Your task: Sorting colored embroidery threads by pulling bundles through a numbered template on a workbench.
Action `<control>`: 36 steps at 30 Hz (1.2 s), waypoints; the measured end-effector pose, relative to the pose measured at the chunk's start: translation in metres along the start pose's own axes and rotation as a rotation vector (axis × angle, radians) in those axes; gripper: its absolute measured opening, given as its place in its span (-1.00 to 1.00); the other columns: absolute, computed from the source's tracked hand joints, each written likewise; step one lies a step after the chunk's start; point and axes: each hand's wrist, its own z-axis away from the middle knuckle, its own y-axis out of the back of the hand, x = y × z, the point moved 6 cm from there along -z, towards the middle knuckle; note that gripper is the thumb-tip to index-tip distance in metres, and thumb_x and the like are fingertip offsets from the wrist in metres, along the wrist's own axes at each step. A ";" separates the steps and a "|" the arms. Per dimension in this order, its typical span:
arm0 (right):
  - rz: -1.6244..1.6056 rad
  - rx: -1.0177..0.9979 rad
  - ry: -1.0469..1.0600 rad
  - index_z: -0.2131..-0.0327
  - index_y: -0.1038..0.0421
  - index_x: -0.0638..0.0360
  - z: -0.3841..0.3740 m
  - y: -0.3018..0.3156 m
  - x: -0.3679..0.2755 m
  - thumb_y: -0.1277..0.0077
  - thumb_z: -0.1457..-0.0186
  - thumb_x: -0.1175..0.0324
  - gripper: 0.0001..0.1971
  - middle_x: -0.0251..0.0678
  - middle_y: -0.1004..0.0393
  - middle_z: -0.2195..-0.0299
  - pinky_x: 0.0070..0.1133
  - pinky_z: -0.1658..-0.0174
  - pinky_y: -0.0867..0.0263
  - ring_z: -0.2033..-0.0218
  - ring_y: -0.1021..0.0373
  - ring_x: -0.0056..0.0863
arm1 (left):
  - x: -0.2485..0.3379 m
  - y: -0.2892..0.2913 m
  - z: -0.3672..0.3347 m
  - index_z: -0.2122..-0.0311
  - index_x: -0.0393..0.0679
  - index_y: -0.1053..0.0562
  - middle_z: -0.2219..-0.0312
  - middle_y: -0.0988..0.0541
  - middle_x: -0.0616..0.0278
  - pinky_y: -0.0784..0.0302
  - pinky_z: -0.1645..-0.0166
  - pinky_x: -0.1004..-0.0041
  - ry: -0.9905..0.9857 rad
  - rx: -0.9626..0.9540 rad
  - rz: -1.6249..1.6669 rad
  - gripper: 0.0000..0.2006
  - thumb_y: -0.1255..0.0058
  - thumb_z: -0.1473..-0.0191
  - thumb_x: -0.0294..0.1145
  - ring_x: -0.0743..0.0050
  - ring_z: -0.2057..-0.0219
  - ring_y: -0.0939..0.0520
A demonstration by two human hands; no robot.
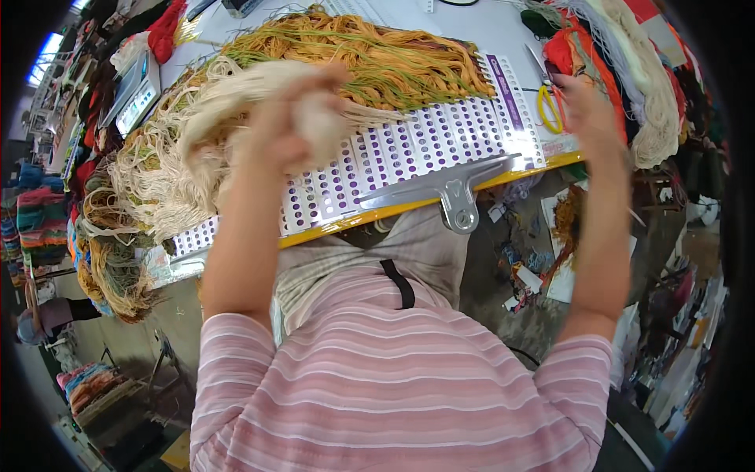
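You can pass low over the right half of the flat white perforated card (425, 141), along the near edge of the white table (497, 33), but the silver metal clip (454, 193) juts past it. Heaped gold-and-green yarn (354, 55) blocks you farther in; loose cream yarn (169, 169), leftward; yellow-handled scissors (542, 102), toward the right edge.
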 end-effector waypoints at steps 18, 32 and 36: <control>0.410 -0.117 0.131 0.49 -0.52 0.21 0.004 -0.167 0.099 -0.11 0.12 0.34 -0.85 -0.33 -0.51 0.55 -0.60 0.42 -0.32 0.54 -0.43 -0.52 | -0.108 -0.012 -0.102 0.60 -0.28 -0.46 0.68 -0.46 0.23 -0.33 0.53 0.52 0.134 0.327 -0.816 -0.82 0.01 0.05 -0.42 0.52 0.65 -0.44; 0.764 -0.135 0.474 0.39 -0.49 0.23 0.025 -0.166 0.076 -0.04 0.09 0.44 -0.86 -0.24 -0.40 0.38 -0.41 0.26 -0.32 0.35 -0.37 -0.22 | -0.026 0.040 -0.076 0.41 -0.23 -0.40 0.59 -0.44 0.19 -0.46 0.42 0.38 -0.229 0.503 -0.317 -0.80 0.09 -0.03 -0.29 0.44 0.56 -0.46; 0.930 -0.069 0.600 0.49 -0.47 0.20 0.033 -0.167 0.064 -0.04 0.05 0.40 -0.91 -0.27 -0.38 0.38 -0.38 0.26 -0.32 0.34 -0.37 -0.22 | -0.019 0.013 -0.066 0.42 -0.24 -0.32 0.56 -0.42 0.16 -0.47 0.34 0.33 -0.173 0.315 -0.035 -0.85 0.21 -0.06 -0.38 0.32 0.48 -0.46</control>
